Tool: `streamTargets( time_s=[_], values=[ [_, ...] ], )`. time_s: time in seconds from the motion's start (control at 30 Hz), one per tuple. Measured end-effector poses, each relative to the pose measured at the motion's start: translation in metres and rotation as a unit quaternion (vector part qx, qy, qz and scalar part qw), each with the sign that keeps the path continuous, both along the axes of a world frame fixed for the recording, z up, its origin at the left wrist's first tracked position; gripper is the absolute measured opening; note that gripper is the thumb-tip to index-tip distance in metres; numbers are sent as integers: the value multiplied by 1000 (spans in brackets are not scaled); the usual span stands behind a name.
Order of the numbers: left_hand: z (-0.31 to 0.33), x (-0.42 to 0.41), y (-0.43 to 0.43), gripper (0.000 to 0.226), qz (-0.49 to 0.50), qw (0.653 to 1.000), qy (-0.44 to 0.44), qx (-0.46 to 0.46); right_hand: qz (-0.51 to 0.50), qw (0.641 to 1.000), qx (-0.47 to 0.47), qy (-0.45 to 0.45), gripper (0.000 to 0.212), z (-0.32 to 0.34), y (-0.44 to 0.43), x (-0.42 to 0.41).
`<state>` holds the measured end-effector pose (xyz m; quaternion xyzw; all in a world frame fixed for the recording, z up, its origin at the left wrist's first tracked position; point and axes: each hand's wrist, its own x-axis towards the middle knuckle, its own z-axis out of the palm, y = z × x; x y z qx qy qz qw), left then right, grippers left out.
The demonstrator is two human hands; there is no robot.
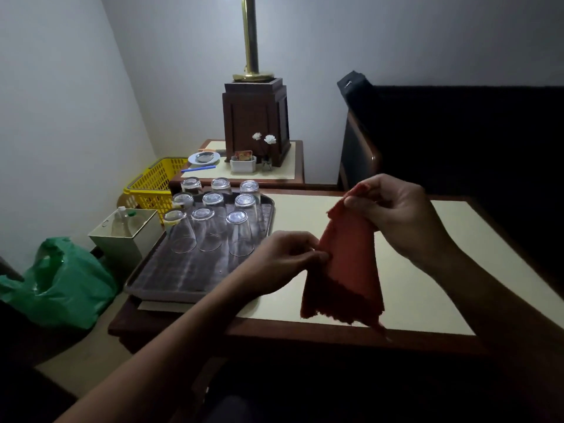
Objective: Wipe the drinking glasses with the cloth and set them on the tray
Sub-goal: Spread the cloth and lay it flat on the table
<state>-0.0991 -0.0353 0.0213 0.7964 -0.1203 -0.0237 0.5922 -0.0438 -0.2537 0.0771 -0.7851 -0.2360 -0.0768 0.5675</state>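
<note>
A red-orange cloth (pixel 348 270) hangs above the table, held by both hands. My right hand (pixel 396 215) pinches its top corner, and my left hand (pixel 283 261) pinches its left edge lower down. Several clear drinking glasses (pixel 213 221) stand upside down in rows on the far half of a dark brown tray (pixel 183 279), which lies at the table's left end. No glass is in either hand.
The cream-topped table (pixel 427 285) has a dark wooden rim. Left of it are a yellow basket (pixel 155 184), a metal box with a bottle (pixel 128 230) and a green plastic bag (pixel 61 285). Behind stands a side table with a lamp base (pixel 256 117), dishes and flowers.
</note>
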Motion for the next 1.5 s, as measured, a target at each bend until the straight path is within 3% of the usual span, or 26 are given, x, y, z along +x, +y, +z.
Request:
streamTargets(
  time_s=[0.13,0.27,0.43,0.53,0.73,0.9,0.93,1.03,1.07,1.13,1.2,1.33,1.5],
  values=[
    [20,-1,-1,12,38,999,-6,-19,-23,999,-23,30,4,9,-27,9],
    [35,-7,-8,12,57,998,12,-35,-2,995,-15,98,11,-1,-43,9],
    [34,2,-9,6,117,988,-41,87,13,994,14,108,10,-1,-50,5],
    [24,7,-3,5,147,978,-54,140,27,996,-27,79,12,4,-45,1],
    [29,5,-3,10,139,980,-65,127,13,990,-97,105,20,18,-43,6],
    [47,7,-11,15,75,960,-124,240,114,944,-293,93,80,-2,-18,-18],
    [51,7,-12,16,62,963,-121,234,113,945,-295,80,76,-13,-11,-22],
    [61,4,-5,19,30,968,-96,228,112,951,-283,57,24,-39,-7,-21],
    [63,4,1,15,23,968,-84,236,112,951,-280,63,16,-43,-10,-18],
    [63,2,16,12,-11,971,-32,236,108,953,-267,91,11,-42,-18,-11],
    [58,3,31,31,-35,960,4,276,99,959,-239,119,11,-38,-29,-5],
    [45,13,52,29,-4,934,-23,357,61,967,-205,140,11,-36,-49,14],
    [25,40,57,24,140,920,-114,349,-64,980,-187,30,16,-45,-57,39]
  ],
)
